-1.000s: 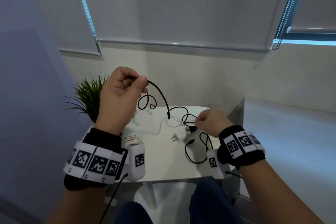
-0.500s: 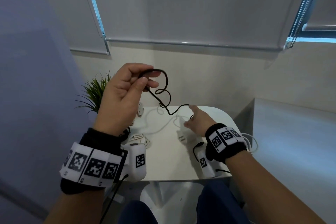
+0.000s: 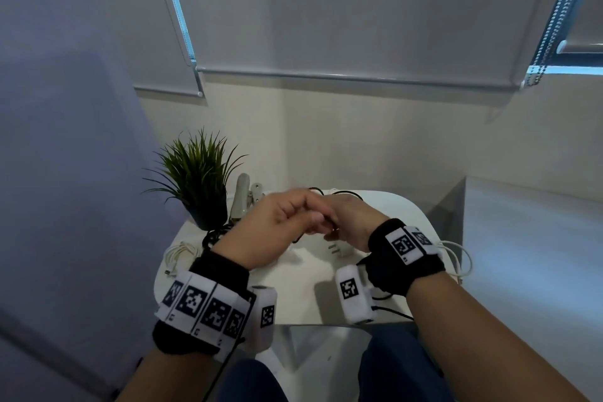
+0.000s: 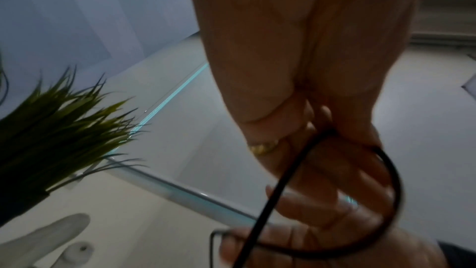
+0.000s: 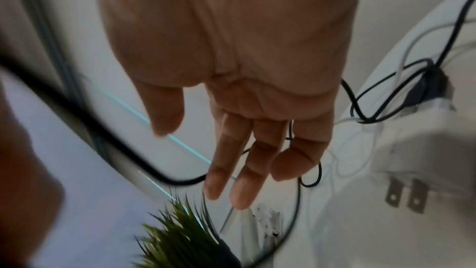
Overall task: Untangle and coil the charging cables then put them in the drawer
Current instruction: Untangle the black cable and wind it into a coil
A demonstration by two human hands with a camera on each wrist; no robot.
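Observation:
Both hands meet low over the small white table (image 3: 293, 300). My left hand (image 3: 310, 215) pinches a black charging cable (image 4: 395, 186) between curled fingers, and the cable bends into a loop below them. My right hand (image 3: 337, 225) is against the left with fingers straight and relaxed (image 5: 231, 160); the black cable (image 5: 144, 162) runs behind them. A white charger plug (image 3: 339, 250) lies just under the hands, its prongs (image 5: 404, 193) facing me. More black and white cable lies tangled (image 5: 373, 97) behind the plug.
A potted green plant (image 3: 195, 179) and a white hand-shaped stand (image 3: 241, 197) stand at the table's back left. A coiled white cable (image 3: 177, 254) and a coiled black cable (image 3: 212, 237) lie at the left edge. Another white cable (image 3: 458, 254) hangs off the right edge.
My left hand came down from chest height to just above the table with the black cable. My right hand moved left to meet it.

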